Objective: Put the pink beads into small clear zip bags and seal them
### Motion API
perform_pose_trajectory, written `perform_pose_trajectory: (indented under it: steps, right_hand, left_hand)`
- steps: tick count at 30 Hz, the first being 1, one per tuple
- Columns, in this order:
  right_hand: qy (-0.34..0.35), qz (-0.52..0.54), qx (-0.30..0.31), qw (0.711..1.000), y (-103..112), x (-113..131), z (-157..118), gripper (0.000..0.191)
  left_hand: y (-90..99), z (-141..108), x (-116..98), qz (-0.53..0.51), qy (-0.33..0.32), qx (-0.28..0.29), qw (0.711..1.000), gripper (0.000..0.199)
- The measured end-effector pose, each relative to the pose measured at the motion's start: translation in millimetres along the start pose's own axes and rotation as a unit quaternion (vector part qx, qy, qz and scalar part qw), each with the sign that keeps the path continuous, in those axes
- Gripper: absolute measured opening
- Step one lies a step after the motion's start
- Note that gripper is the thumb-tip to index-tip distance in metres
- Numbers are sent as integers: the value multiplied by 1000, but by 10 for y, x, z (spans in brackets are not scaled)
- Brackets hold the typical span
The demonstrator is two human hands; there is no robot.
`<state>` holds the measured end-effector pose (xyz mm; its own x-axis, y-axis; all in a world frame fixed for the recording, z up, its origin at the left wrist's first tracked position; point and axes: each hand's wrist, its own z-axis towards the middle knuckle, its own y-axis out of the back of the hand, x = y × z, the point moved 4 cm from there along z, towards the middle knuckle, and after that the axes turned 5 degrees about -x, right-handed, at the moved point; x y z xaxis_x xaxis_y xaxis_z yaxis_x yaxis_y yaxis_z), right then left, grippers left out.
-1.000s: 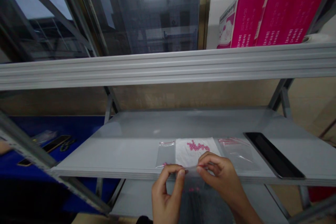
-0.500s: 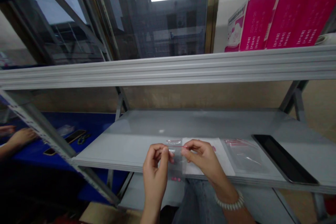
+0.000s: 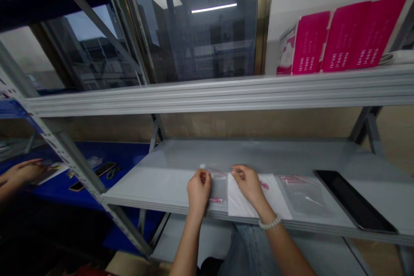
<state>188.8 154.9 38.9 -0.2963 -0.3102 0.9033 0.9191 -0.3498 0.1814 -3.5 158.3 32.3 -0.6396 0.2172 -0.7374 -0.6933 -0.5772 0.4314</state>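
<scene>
My left hand (image 3: 199, 192) rests at the left edge of a small clear zip bag (image 3: 218, 187), its fingertips pinching the bag near the red-lined seal. A few pink beads (image 3: 216, 200) lie at the bottom of that bag. My right hand (image 3: 248, 183) sits just to the right, its curled fingers over the top corner of a white paper sheet (image 3: 242, 198). I cannot tell whether it grips anything. Most of the pink beads (image 3: 264, 185) on the sheet are hidden behind that hand. A second clear zip bag (image 3: 304, 196) lies flat further right.
All this lies on a grey metal shelf (image 3: 161, 189), with a black flat tray (image 3: 354, 200) at its right. Above runs a shelf rail (image 3: 207, 101) bearing magenta packages (image 3: 343, 36). Beyond the left upright, a co-worker's hand (image 3: 22, 172) is over a blue table (image 3: 71, 189).
The small bag has dropped from being held up between my hands to lying against the shelf. My hands have moved apart and lower, and the view has tilted slightly.
</scene>
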Motion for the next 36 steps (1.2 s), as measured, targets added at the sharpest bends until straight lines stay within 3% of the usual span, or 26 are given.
perform_pose_trajectory:
  steps: [3,7,10,12,15,17,22,24,26,28,31,33,36]
  right_hand:
    - [28,-20,-57,998,496,-7,-133,31]
    - [75,-115,-143,980,1369,-97,-294,33]
    - [126,-242,-187,944,1879,-183,-405,35]
    - [152,-311,-197,917,2052,-243,-460,41]
    - [177,-359,-163,902,2075,-328,-500,51]
    - [178,-367,-134,903,2024,-363,-512,53]
    - [161,-291,-165,929,2009,-266,-597,42]
    - [102,-220,-214,946,2051,-205,-668,33]
    - [-6,-120,-240,963,2049,-185,-748,26]
    - [-121,31,-202,971,1933,-191,-815,41]
    - [-227,244,-102,937,1628,-162,-874,57]
    - [-259,284,-75,920,1457,-140,-892,51]
    - [-273,257,-51,925,1279,-129,-909,51]
  left_hand:
    - [49,-20,-22,39,-23,-34,998,19]
    - [-6,-99,-234,36,-80,-56,995,29]
    - [-298,-316,-609,-18,-150,-1,988,24]
    - [-566,-550,-942,-64,-209,67,973,22]
    - [-926,-912,-1405,-118,-290,165,935,27]
    - [-1092,-1063,-1598,-137,-316,199,917,33]
    - [-1233,-1064,-1659,-177,-292,199,919,25]
    - [-1161,-1003,-1600,-204,-268,178,925,26]
    - [-1005,-959,-1531,-231,-246,152,929,24]
    - [-781,-954,-1459,-251,-229,131,932,22]
    - [-415,-1009,-1341,-291,-198,120,928,20]
    - [-224,-1054,-1242,-327,-160,120,924,17]
    - [-92,-1086,-1027,-358,-45,111,926,9]
